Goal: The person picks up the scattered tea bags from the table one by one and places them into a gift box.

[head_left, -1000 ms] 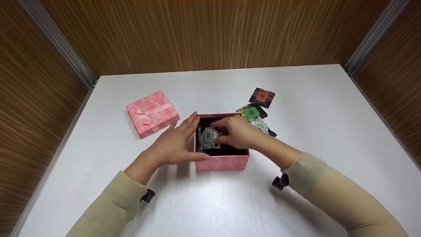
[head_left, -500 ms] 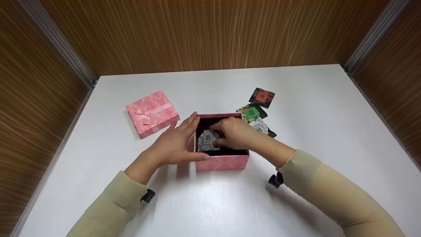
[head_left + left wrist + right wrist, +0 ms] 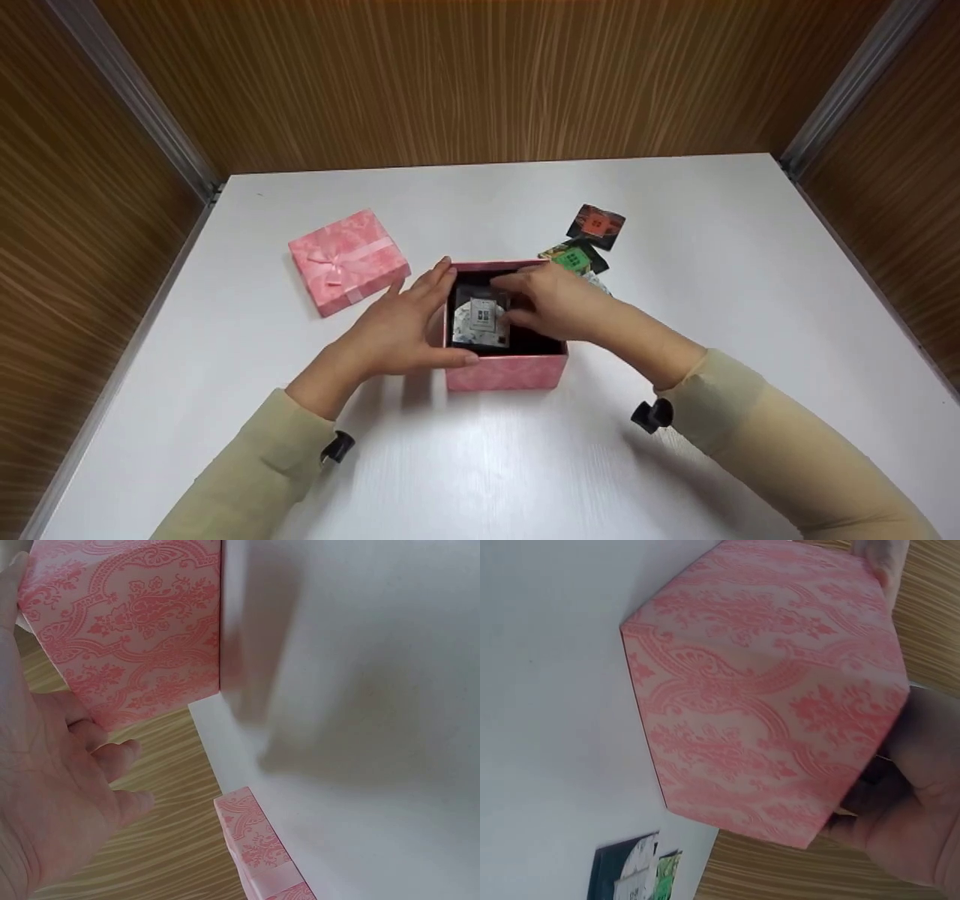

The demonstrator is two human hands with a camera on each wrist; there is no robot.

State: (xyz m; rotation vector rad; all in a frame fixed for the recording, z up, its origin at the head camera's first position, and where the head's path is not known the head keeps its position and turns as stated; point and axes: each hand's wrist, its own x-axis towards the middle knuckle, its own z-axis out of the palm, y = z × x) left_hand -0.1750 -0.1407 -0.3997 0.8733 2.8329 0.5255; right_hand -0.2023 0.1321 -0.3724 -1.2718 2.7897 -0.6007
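- Pink box (image 3: 506, 373): lid (image 3: 349, 262) off at ten o'clock, grey packet (image 3: 480, 328) inside.
- Remaining outside, towards two o'clock: three packets (image 3: 573, 259).
- Left grip (image 3: 401, 330) wide on box; right grip (image 3: 561, 304): pinch unclear.

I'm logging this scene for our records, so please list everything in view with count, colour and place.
Open box: one, pink, mid-table
Bow-topped lid: one, pink, left of box
White-and-black packet: one visible, inside box, left part
Red-and-black packet, green-and-black packet, white-patterned packet: one each, table, right of box
Table: one, white, underneath
Wood-grain panels: three, brown, back and sides
Metal strips: two, grey, panel corners
Black clips: two, at cuffs
Sleeves: two, beige
Left hand: one, against box
Right hand: one, reaching into box
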